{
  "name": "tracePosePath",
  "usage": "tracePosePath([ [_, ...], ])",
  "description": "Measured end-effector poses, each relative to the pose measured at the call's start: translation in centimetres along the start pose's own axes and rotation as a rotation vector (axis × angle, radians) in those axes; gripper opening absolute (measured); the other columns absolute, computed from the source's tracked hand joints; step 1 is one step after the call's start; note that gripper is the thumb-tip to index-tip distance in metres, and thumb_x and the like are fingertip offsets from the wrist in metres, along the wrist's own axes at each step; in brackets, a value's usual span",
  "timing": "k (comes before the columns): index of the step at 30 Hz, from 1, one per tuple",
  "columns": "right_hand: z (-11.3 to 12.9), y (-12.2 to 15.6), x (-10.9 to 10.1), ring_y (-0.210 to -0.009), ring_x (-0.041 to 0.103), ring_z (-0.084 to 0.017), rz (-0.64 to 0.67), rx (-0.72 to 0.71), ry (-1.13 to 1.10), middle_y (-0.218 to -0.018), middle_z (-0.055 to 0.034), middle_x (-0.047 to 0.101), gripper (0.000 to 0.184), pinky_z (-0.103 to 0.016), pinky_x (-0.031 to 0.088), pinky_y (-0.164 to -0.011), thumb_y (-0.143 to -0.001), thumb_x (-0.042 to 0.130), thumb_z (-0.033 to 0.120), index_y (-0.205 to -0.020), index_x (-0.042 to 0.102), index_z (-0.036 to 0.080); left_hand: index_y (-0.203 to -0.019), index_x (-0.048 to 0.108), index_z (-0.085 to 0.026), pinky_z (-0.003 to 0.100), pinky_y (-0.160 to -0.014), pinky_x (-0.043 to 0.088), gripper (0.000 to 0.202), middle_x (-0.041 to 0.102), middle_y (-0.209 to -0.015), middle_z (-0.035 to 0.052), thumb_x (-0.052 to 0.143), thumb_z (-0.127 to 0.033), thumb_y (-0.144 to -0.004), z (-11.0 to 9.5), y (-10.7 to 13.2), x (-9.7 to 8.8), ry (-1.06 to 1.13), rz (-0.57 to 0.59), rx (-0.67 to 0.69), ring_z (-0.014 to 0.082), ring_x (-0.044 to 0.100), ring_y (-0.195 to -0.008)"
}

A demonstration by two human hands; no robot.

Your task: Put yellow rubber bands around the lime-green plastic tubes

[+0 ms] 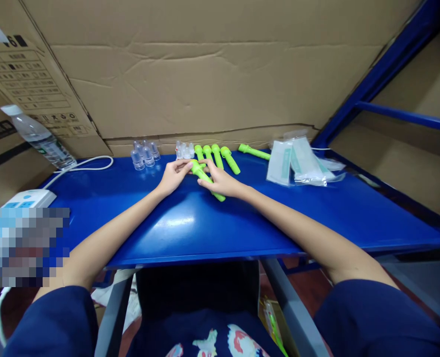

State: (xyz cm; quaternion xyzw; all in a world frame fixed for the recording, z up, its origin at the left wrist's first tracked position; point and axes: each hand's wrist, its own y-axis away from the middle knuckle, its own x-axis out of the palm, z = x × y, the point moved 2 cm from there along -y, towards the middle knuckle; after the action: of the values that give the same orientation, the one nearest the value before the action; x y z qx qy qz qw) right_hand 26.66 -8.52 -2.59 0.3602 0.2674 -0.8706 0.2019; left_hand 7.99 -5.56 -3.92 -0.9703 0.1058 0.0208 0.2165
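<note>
Above the middle of the blue table I hold a lime-green plastic stick point(217, 195) with a wide collar and rounded head, slanting down to the right. My left hand point(175, 176) pinches its head end between thumb and fingertips. Around the shaft, just below the collar, my right hand point(223, 181) has its thumb and fingers closed. Just behind my hands lie several similar green sticks point(217, 155) in a row, and another green stick point(255, 151) rests farther right. Small clear plastic pieces point(185, 149) stand beside the row. To the left is a group of larger clear dome-topped caps point(146, 155).
Clear plastic packets point(279, 162) with white and green contents lie at the right. A water bottle point(43, 141) leans at the back left, near a white power strip point(34, 198) and its cable. Cardboard point(205, 89) walls the back; a blue frame post point(368, 74) rises right.
</note>
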Motion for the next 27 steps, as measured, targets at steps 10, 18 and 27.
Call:
tracePosePath([
  [10, -0.3, -0.2, 0.6, -0.054, 0.054, -0.012, 0.067, 0.211, -0.518, -0.081, -0.0039, 0.071, 0.064, -0.023, 0.043, -0.048, -0.101, 0.049, 0.052, -0.151, 0.028, 0.017, -0.096, 0.072, -0.012, 0.036, -0.088, 0.060, 0.060, 0.077, -0.089, 0.0081, 0.091, -0.056, -0.060, 1.4, -0.2, -0.4, 0.192, 0.032, -0.204, 0.0175, 0.073, -0.080],
  [18, -0.6, -0.2, 0.4, -0.042, 0.046, -0.011, 0.202, 0.204, -0.693, -0.067, -0.0001, 0.070, 0.062, -0.020, 0.034, -0.038, -0.104, 0.045, 0.050, -0.155, 0.027, 0.019, -0.084, 0.073, -0.015, 0.031, -0.087, 0.057, 0.049, 0.075, -0.089, 0.0038, 0.098, -0.042, -0.051, 1.7, -0.3, -0.5, 0.346, 0.053, -0.287, 0.0128, 0.070, -0.081],
  [27, -0.6, -0.3, 0.9, -0.045, 0.052, -0.011, 0.080, 0.222, -0.636, -0.064, 0.0011, 0.066, 0.055, -0.020, 0.037, -0.042, -0.102, 0.052, 0.045, -0.146, 0.038, 0.015, -0.079, 0.067, -0.015, 0.037, -0.095, 0.053, 0.056, 0.076, -0.106, 0.0096, 0.091, -0.059, -0.055, 1.8, -0.4, -0.5, 0.133, 0.034, -0.156, 0.0198, 0.070, -0.096],
])
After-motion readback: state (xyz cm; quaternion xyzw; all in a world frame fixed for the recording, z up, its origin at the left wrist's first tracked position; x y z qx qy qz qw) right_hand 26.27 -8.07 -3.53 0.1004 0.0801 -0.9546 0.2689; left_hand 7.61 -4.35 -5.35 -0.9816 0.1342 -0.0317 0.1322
